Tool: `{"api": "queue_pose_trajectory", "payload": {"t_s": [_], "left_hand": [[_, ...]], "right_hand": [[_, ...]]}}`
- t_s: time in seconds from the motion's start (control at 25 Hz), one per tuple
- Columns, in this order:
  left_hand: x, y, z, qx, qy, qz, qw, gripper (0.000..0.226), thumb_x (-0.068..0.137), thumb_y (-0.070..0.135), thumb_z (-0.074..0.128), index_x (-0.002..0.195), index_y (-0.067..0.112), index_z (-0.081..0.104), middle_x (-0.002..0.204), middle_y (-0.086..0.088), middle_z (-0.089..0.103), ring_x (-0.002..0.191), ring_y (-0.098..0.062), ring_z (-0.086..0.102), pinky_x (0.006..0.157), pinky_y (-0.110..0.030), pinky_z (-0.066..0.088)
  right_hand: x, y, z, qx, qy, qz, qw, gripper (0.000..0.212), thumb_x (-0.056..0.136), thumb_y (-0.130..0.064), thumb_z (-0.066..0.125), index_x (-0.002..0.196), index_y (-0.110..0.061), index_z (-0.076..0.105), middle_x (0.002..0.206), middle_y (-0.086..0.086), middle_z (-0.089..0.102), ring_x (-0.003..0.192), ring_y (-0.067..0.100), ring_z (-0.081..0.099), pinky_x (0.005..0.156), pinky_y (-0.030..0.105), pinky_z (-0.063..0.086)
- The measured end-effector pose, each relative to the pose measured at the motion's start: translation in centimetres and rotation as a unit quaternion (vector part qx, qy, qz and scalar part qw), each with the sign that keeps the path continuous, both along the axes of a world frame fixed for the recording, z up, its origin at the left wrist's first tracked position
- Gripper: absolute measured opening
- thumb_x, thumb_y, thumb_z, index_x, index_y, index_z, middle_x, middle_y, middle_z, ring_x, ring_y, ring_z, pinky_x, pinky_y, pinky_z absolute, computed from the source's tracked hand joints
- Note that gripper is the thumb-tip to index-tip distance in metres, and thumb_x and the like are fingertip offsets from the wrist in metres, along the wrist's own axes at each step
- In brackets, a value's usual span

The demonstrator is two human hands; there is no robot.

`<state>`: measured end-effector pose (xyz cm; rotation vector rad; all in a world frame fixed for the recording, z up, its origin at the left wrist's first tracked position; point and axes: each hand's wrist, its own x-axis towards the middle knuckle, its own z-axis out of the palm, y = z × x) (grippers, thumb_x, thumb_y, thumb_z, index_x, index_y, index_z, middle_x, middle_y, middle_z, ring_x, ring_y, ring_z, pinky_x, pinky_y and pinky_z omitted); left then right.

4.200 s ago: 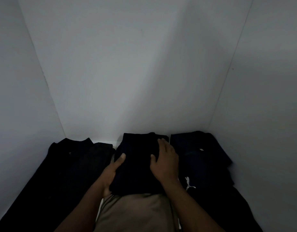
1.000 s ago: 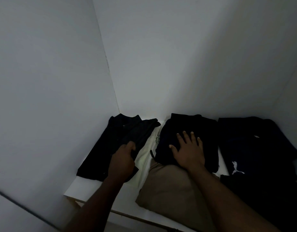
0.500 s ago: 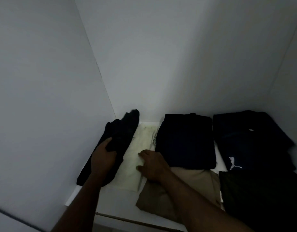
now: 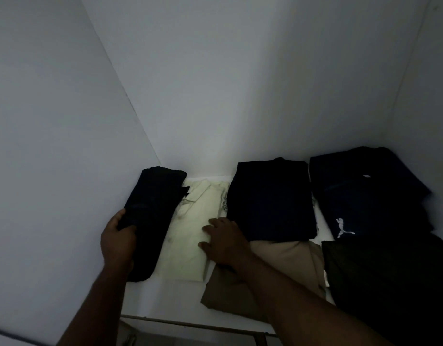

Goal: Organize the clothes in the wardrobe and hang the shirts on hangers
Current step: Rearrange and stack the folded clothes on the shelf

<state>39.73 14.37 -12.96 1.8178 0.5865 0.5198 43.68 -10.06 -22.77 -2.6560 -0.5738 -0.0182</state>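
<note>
So: sorting looks about midway, hanging not yet begun. Left grip (image 4: 118,242) clamps the dark fold (image 4: 153,208), which overlaps the left edge of the pale shirt (image 4: 190,238). Right grip (image 4: 225,242) rests on that shirt's right edge, fingers loose, holding nothing. Right of the shirt: navy stack (image 4: 270,201) on a tan fold (image 4: 290,260), then the logo pile (image 4: 365,196). Everything lies folded on the shelf (image 4: 170,297). No hangers in view.

Left hand (image 4: 118,242) grips dark garment (image 4: 154,211); right hand (image 4: 224,243) rests on pale shirt (image 4: 190,236).
</note>
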Motion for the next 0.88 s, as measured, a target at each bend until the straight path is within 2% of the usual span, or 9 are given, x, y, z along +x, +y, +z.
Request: {"api": "queue_pose_trajectory", "payload": {"t_s": [0.32,0.4,0.48,0.6,0.72,0.8,0.88], "left_hand": [[0.2,-0.9,0.0,0.014,-0.009,0.012,1.0,0.06,0.09,-0.004,0.053,0.144,0.023,0.059,0.141,-0.006,0.061,0.114,-0.018,0.058,0.097,-0.029,0.045],[-0.1,-1.7,-0.2,0.062,-0.005,0.014,0.998,0.057,0.091,0.001,0.054,0.143,0.025,0.059,0.139,-0.006,0.063,0.119,-0.023,0.06,0.104,-0.034,0.046],[-0.5,-3.1,-0.7,0.165,-0.019,-0.018,0.986,0.058,0.09,0.003,0.058,0.144,0.025,0.057,0.14,-0.005,0.062,0.125,-0.026,0.059,0.109,-0.038,0.044],[-0.6,-5.9,-1.7,0.31,-0.056,-0.143,0.938,0.07,0.085,0.002,0.064,0.15,0.025,0.051,0.142,-0.001,0.059,0.123,-0.016,0.057,0.1,-0.031,0.046],[0.2,-7.8,-4.3,0.388,0.009,-0.313,0.867,0.084,0.08,0.021,0.059,0.157,0.041,0.033,0.126,0.005,0.068,0.105,-0.01,0.064,0.087,-0.029,0.054],[0.6,-8.1,-6.9,0.453,0.068,-0.341,0.821,0.08,0.081,0.034,0.049,0.156,0.048,0.024,0.12,0.007,0.071,0.096,-0.013,0.065,0.084,-0.035,0.053],[0.8,-7.6,-9.2,0.482,0.057,-0.314,0.816,0.075,0.081,0.038,0.045,0.155,0.042,0.033,0.124,0.01,0.069,0.098,-0.018,0.062,0.083,-0.039,0.051]], "right_hand": [[0.1,0.0,-0.1,0.009,-0.003,-0.003,1.0,0.063,0.096,-0.058,0.053,0.149,-0.024,0.052,0.161,0.006,0.042,0.148,0.029,0.033,0.121,0.047,0.023],[0.0,0.0,-0.1,0.005,-0.004,-0.001,1.0,0.062,0.096,-0.059,0.052,0.149,-0.025,0.052,0.161,0.005,0.042,0.148,0.028,0.033,0.121,0.047,0.023],[0.0,0.0,0.1,0.003,-0.006,0.0,1.0,0.062,0.096,-0.059,0.052,0.148,-0.025,0.053,0.16,0.004,0.043,0.148,0.028,0.035,0.12,0.047,0.024],[0.1,0.1,0.2,-0.017,-0.011,0.004,1.0,0.061,0.096,-0.06,0.049,0.146,-0.026,0.054,0.158,0.004,0.044,0.144,0.028,0.038,0.116,0.047,0.029],[0.1,0.1,0.2,-0.035,-0.026,0.003,0.999,0.057,0.093,-0.061,0.047,0.137,-0.026,0.059,0.142,0.002,0.056,0.132,0.027,0.047,0.107,0.045,0.037],[0.0,0.2,0.2,-0.032,-0.031,0.002,0.999,0.054,0.091,-0.059,0.045,0.128,-0.024,0.062,0.125,0.001,0.062,0.123,0.025,0.051,0.102,0.043,0.04],[-0.1,0.2,0.2,-0.023,-0.042,0.002,0.999,0.052,0.09,-0.058,0.045,0.126,-0.024,0.063,0.118,0.0,0.064,0.12,0.023,0.052,0.1,0.041,0.041]]}}
